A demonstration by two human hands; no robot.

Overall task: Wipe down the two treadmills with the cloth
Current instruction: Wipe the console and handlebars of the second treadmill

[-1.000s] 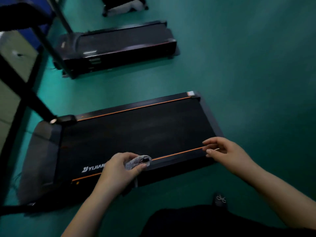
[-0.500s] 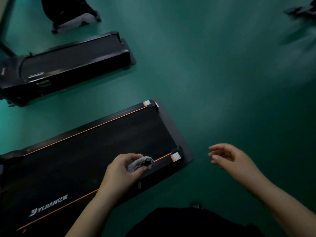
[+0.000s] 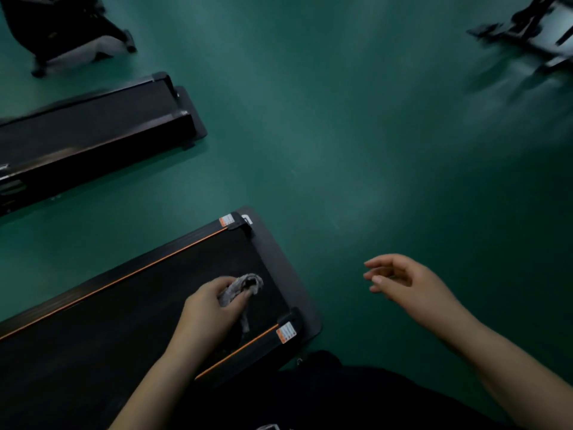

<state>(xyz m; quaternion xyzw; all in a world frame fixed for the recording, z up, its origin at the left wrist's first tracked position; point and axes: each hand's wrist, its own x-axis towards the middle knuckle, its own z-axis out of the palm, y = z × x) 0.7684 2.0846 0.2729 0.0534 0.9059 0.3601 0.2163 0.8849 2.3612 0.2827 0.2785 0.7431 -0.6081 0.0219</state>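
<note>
Gym rm, near treadmill (image 3: pixel 139 305), 2nd treadmill (image 3: pixel 93 125) behind, green floor (image 3: pixel 341 150), more fitness equip. (image 3: pixel 533 23) top right

Left hand (image 3: pixel 214 308) gripping a grey cloth (image 3: pixel 245 285), right hand (image 3: pixel 412 283) loose in the air.
The bare left forearm (image 3: pixel 155 383) enters from the frame's 7 o'clock and runs toward 1 o'clock. The hand is back-up, with fingers and thumb curled round the bunched fabric, which pokes out at its 1 o'clock side. The bare right forearm (image 3: pixel 511 361) enters from 4 o'clock and points toward 10 o'clock. That hand hangs with its palm turned leftward, fingers loosely bent and slightly spread, their tips apart from the thumb.
</note>
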